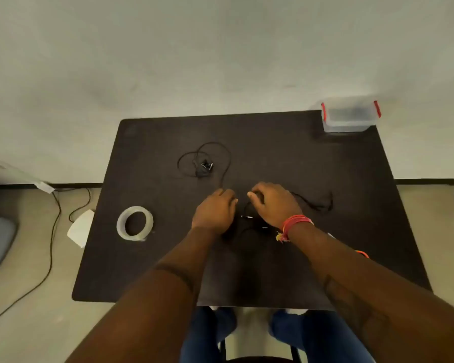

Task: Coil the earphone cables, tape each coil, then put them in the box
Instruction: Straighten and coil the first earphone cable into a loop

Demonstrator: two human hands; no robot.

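Head view: hands [243, 205] hide held cable [312, 203].

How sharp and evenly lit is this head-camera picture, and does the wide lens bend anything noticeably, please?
In the head view the light is soft and even, with only faint shadows. The wide lens bows the table edges and the floor line. The image is slightly soft: the black earphone cable barely stands out from the dark top, and the left hand and right hand look a little blurred. No strong glare on the tape roll.
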